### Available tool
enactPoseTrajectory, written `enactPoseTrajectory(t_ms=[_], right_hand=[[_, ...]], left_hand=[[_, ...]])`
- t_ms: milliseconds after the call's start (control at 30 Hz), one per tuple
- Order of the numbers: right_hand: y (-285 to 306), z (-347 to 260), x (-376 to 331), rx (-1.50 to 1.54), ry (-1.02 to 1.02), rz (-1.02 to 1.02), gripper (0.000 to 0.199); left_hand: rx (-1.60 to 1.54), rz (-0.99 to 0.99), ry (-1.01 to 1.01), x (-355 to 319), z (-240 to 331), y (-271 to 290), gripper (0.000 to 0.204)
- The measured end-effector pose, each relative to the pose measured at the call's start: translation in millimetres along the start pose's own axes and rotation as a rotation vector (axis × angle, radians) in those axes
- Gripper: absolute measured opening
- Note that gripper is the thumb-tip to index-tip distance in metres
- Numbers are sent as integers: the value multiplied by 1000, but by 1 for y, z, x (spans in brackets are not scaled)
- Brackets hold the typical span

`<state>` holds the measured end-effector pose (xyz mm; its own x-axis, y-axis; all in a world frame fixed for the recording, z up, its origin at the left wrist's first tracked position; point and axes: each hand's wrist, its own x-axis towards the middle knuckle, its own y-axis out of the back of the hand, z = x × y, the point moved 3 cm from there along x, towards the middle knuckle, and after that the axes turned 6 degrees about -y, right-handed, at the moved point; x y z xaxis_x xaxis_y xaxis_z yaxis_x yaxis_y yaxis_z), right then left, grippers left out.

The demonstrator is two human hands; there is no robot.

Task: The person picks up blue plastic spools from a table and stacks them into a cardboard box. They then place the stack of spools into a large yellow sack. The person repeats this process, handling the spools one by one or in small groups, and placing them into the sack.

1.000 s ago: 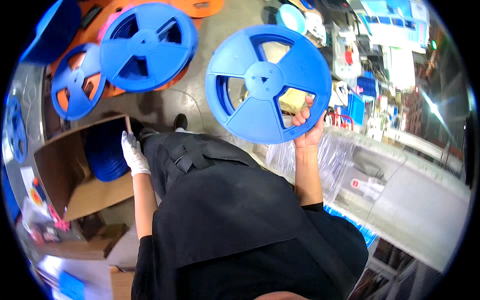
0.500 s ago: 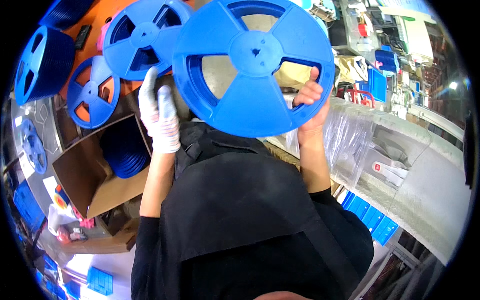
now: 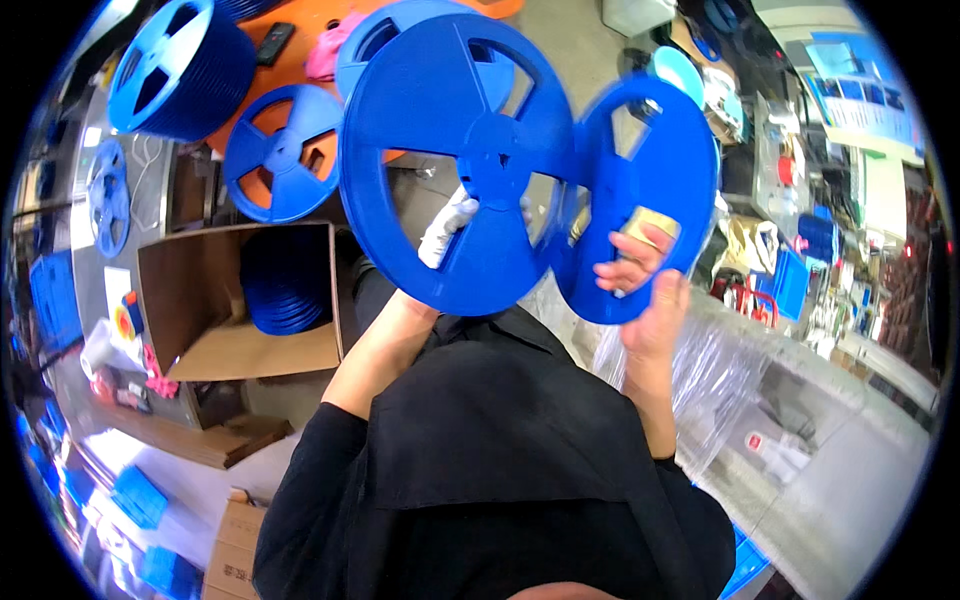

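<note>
A: What do the hands have hold of?

B: Nearest is the bare right hand [image 3: 653, 318], fingers bent through a window of a blue plastic spoked disc [image 3: 620, 190], thumb outside its rim, so it looks clamped on that edge. The white-gloved left hand [image 3: 450, 225] sits behind a broad blue plastic windowed wheel [image 3: 490, 150]; glove shows through the openings, but the spoke hides most of it, so how firmly it closes I cannot tell. The hands are apart.

A: And how do the two blue pieces stand?

B: Both are up beyond the black cloth apron [image 3: 490, 430], angled from each other like an open book, edges meeting or overlapping in the middle. Whether they are joined there I cannot tell.

A: How would you handle them well?

B: I'd keep fingers out of that meeting edge, bear the left piece near its centre and hold the right one without twisting, since thin plastic like that probably flexes. I'd also keep both rims clear of the open brown cardboard box [image 3: 185, 300] to the left, with dark blue round discs [image 3: 290, 285] inside.

A: Anything farther out?

B: The orange bench [image 3: 305, 12], with a single blue spoked reel [image 3: 282, 152] at its edge and a thick blue reel stack [image 3: 180, 75] beside that; small swings on that side seem wise
</note>
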<state>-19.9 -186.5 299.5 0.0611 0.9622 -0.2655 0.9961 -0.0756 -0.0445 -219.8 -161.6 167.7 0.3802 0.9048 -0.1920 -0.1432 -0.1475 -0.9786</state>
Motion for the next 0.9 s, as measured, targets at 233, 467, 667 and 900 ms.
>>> enactPoseTrajectory(t_ms=[233, 467, 667, 900], right_hand=[[75, 34, 4, 186, -130, 414, 49], [105, 64, -1, 253, -263, 464, 50], [79, 61, -3, 305, -306, 523, 66], [78, 86, -1, 240, -456, 411, 67]], left_hand=[[-478, -223, 254, -18, -12, -11, 79], [-604, -394, 335, -9, -27, -9, 82], [-615, -349, 347, -9, -33, 0, 78], [-581, -353, 100, 5, 24, -14, 65]])
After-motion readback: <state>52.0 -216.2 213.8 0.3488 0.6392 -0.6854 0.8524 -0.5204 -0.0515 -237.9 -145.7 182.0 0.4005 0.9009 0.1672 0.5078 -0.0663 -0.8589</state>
